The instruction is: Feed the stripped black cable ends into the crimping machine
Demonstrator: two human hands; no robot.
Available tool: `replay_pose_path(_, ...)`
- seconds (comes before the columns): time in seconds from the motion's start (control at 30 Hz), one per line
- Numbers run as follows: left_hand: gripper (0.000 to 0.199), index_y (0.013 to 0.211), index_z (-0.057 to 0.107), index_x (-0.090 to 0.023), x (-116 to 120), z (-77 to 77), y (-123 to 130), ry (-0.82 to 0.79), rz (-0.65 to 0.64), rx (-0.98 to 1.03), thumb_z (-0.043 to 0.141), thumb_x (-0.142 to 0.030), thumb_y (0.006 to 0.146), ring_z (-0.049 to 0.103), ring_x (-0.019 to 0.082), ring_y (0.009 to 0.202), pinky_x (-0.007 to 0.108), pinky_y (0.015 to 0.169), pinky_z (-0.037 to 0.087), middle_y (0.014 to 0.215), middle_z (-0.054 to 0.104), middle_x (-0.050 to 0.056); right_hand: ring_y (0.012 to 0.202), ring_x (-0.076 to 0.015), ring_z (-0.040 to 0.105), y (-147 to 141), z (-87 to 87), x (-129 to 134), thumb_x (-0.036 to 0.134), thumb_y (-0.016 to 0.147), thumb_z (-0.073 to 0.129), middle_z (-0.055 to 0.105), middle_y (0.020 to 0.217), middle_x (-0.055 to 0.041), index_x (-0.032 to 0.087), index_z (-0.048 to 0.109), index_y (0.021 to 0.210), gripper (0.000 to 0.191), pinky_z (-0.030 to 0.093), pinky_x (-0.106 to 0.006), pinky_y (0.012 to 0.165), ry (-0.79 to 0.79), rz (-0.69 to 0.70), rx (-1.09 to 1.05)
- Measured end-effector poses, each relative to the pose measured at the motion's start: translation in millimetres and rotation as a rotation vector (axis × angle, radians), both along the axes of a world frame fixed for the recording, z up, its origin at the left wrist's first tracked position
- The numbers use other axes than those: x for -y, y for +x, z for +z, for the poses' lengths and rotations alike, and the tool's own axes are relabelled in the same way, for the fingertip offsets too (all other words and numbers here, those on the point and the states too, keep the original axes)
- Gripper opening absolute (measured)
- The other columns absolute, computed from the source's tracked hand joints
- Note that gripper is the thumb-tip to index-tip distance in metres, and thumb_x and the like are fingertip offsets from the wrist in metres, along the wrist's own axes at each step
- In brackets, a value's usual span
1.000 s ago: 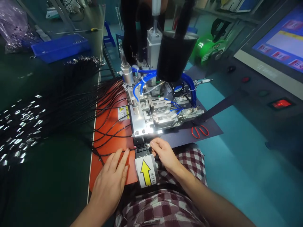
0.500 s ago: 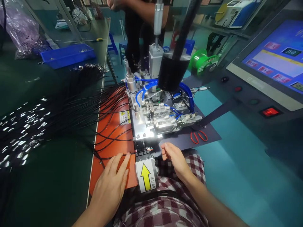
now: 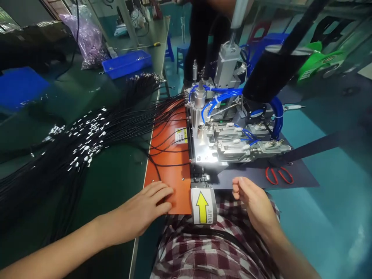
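Note:
My left hand (image 3: pixel 145 205) rests low over the orange plate (image 3: pixel 174 166), fingers apart, beside a black cable that runs under or next to its fingertips. To the right, my right hand (image 3: pixel 252 199) hovers above my lap with its fingers curled together; whether anything is between them is too small to tell. Between the hands lies the machine's feed track with a yellow arrow label (image 3: pixel 202 207). The metal machine (image 3: pixel 206 151) with blue tubes stands ahead, and several black cables (image 3: pixel 130 124) reach its left side.
Red-handled scissors (image 3: pixel 279 175) lie on the dark plate at right. A blue tray (image 3: pixel 128 64) and a bag of parts (image 3: pixel 87 38) sit on the green table. A black cylinder (image 3: pixel 270 75) hangs over the machine. A person stands behind it.
The view has turned left. My left hand has drawn away from the track, and the cable that lay across it no longer shows there. My right hand sits farther from the track.

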State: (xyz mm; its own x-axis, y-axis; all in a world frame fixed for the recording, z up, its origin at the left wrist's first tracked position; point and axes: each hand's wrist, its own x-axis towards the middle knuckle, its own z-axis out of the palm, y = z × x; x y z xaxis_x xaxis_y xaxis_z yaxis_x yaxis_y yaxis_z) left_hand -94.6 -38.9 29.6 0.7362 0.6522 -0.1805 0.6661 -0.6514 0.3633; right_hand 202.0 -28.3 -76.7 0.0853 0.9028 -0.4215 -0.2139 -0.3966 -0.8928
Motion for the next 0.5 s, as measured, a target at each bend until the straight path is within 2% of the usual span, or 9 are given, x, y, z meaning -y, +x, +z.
replay_pose_path(0.07, 0.032, 0.094, 0.057, -0.020, 7, -1.8, -6, 0.089, -0.050, -0.049, 0.037, 0.002, 0.082, 0.052, 0.022, 0.107, 0.041, 0.098, 0.039, 0.107, 0.060, 0.007, 0.054, -0.0135, 0.045, 0, 3.0, 0, 0.048, 0.075, 0.063, 0.051, 0.063, 0.0009, 0.019, 0.062, 0.075, 0.028, 0.036, -0.028, 0.053, 0.013, -0.002, 0.003)
replay_pose_path(0.13, 0.026, 0.096, 0.055, -0.018, 10, -4.3, -5, 0.128, -0.035, -0.008, 0.036, -0.003, 0.086, 0.058, 0.020, 0.087, 0.039, 0.089, 0.045, 0.089, 0.062, 0.006, 0.054, -0.0138, 0.045, -1, 6.4, -1, 0.048, 0.076, 0.062, 0.051, 0.063, 0.0009, 0.020, 0.062, 0.075, 0.028, 0.036, -0.028, 0.054, 0.029, -0.001, 0.005)
replay_pose_path(0.17, 0.025, 0.101, 0.054, -0.018, 12, -4.5, -1, 0.138, 0.011, 0.048, 0.037, -0.006, 0.088, 0.058, 0.019, 0.079, 0.036, 0.083, 0.047, 0.083, 0.062, 0.005, 0.054, -0.0137, 0.045, -3, 8.6, -1, 0.048, 0.077, 0.061, 0.051, 0.063, 0.0010, 0.020, 0.062, 0.075, 0.028, 0.036, -0.028, 0.054, 0.039, 0.003, 0.009)
replay_pose_path(0.23, 0.028, 0.112, 0.051, -0.019, 15, -3.3, 13, 0.096, 0.169, 0.223, 0.039, -0.008, 0.089, 0.058, 0.017, 0.075, 0.030, 0.075, 0.048, 0.084, 0.063, 0.004, 0.054, -0.0134, 0.045, -5, 14.3, -1, 0.047, 0.080, 0.059, 0.051, 0.063, 0.0014, 0.020, 0.061, 0.075, 0.027, 0.036, -0.027, 0.055, 0.067, 0.023, 0.026)
replay_pose_path(0.3, 0.026, 0.112, 0.052, -0.023, 21, -2.9, 33, -0.109, 0.337, 0.418, 0.041, -0.013, 0.090, 0.060, 0.015, 0.080, 0.024, 0.072, 0.049, 0.091, 0.064, 0.003, 0.054, -0.0128, 0.045, -9, 22.3, 0, 0.046, 0.083, 0.056, 0.050, 0.063, 0.0020, 0.020, 0.060, 0.076, 0.027, 0.036, -0.027, 0.055, 0.102, 0.065, 0.046)
replay_pose_path(0.37, 0.020, 0.104, 0.056, -0.022, 26, -6.4, 53, -0.344, 0.454, 0.531, 0.041, -0.019, 0.091, 0.061, 0.015, 0.076, 0.021, 0.065, 0.049, 0.087, 0.064, 0.002, 0.055, -0.0127, 0.046, -13, 31.3, 3, 0.045, 0.085, 0.053, 0.050, 0.063, 0.0022, 0.020, 0.059, 0.076, 0.027, 0.037, -0.026, 0.056, 0.135, 0.142, 0.054)
replay_pose_path(0.5, 0.017, 0.096, 0.056, -0.021, 25, -24.2, 76, -0.534, 0.620, 0.602, 0.040, -0.028, 0.092, 0.059, 0.017, 0.079, 0.021, 0.059, 0.046, 0.081, 0.062, 0.002, 0.056, -0.0129, 0.049, -26, 43.1, 11, 0.046, 0.088, 0.048, 0.052, 0.065, 0.0013, 0.020, 0.058, 0.079, 0.030, 0.040, -0.026, 0.055, 0.169, 0.347, 0.011)
